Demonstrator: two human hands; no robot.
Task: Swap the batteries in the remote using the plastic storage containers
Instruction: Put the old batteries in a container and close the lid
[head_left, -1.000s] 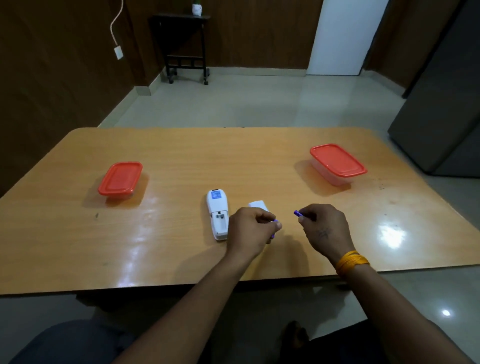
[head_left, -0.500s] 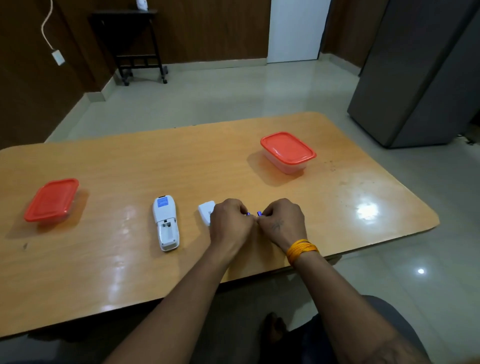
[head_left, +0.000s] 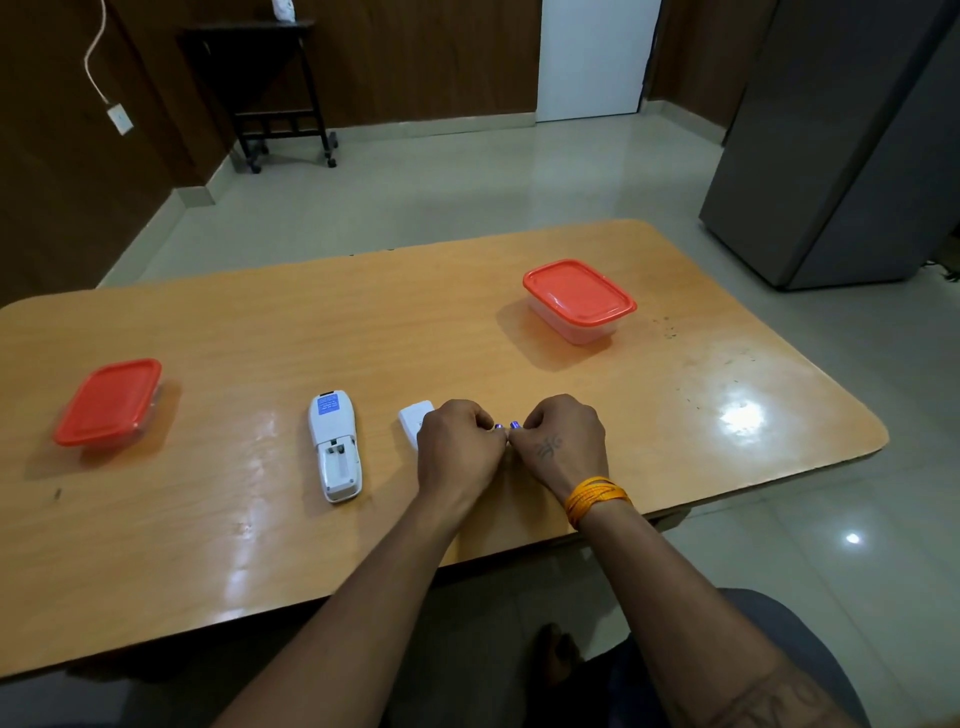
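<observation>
A person seated at a wooden counter (head_left: 218, 525) brings both hands together near its front edge, each with fingers curled around a small blue battery. The left hand (head_left: 457, 447) pinches one battery (head_left: 498, 426) and the right hand (head_left: 563, 441) pinches the other battery (head_left: 515, 424), the two blue tips showing just beside each other in the narrow gap between the knuckles; the rest of each battery is hidden inside the fingers. A bundle of orange thread (head_left: 595, 498) circles the right wrist. Just left of the left hand, and partly covered by it, lies the white battery cover (head_left: 414, 418), flat on the counter. Further left lies the white remote (head_left: 335, 452), face down with its blue label toward the far side and its battery compartment open toward the person; the bay appears empty. Two clear plastic containers with red lids stand well apart on the counter, both closed: the left container (head_left: 108, 401) near the left edge, the right container (head_left: 579, 299) beyond the hands toward the far right. Behind the counter, a dark wheeled stand (head_left: 275, 88) sits against the wood-panelled wall, and a grey cabinet (head_left: 852, 150) stands at right.
</observation>
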